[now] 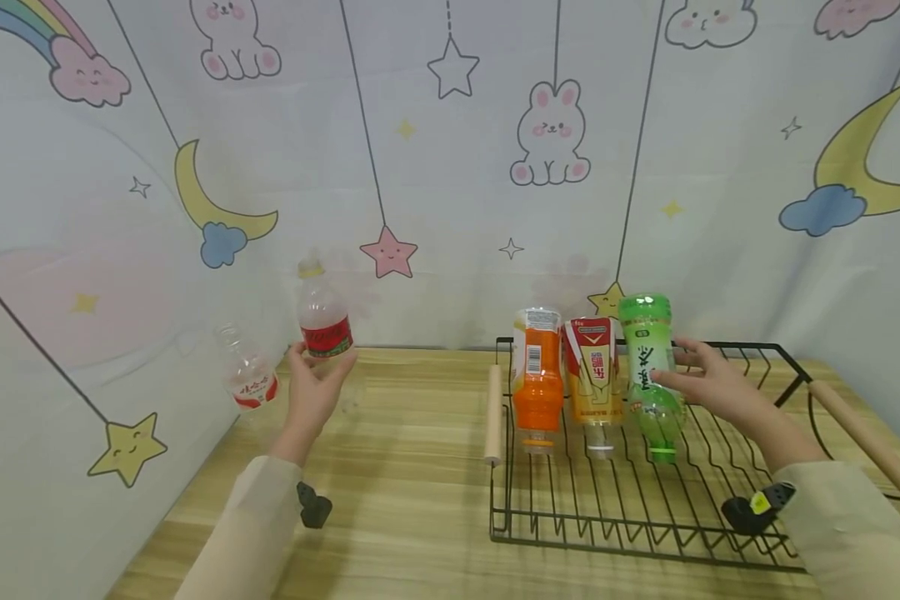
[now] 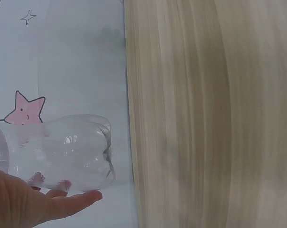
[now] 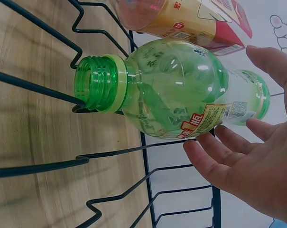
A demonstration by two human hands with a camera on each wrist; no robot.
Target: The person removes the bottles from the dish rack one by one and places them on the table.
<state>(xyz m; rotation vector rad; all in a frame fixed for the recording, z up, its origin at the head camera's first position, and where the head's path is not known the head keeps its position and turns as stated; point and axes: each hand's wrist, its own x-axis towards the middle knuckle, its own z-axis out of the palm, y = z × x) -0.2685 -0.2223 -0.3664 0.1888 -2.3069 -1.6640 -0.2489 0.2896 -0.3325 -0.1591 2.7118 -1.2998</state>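
Note:
My left hand (image 1: 317, 392) grips a clear plastic bottle (image 1: 326, 321) with a red label, neck up, above the table's left part. In the left wrist view, the fingers lie against the side of its see-through lower body (image 2: 81, 152). My right hand (image 1: 720, 387) is at the side of a green plastic bottle (image 1: 651, 367) standing neck down in the black wire rack (image 1: 622, 546). In the right wrist view, extended fingertips (image 3: 200, 154) touch or nearly touch the green bottle (image 3: 176, 90), and the thumb stands apart from it.
Beside the green bottle, an orange-labelled bottle (image 1: 537, 375) and a red-and-yellow-labelled bottle (image 1: 594, 375) stand neck down in the rack. Another clear bottle (image 1: 247, 371) shows left of my left hand. The rack has wooden handles (image 1: 493, 417). A printed curtain (image 1: 450, 183) hangs behind the wooden table (image 1: 405, 500).

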